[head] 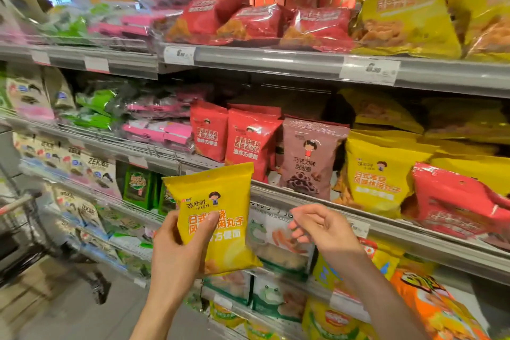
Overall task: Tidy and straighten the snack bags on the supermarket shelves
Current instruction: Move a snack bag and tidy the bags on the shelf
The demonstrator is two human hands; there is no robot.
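Note:
My left hand grips a small yellow snack bag upright in front of the shelves, thumb across its front. To its right, my right hand hovers with loosely curled fingers and holds nothing. On the middle shelf stand red bags, a brown bag and matching yellow bags. A red bag lies tilted on its side at the right.
The top shelf carries red bags and large yellow bags. Lower shelves hold green-and-white packs and orange bags. A shopping cart stands at the left in the aisle.

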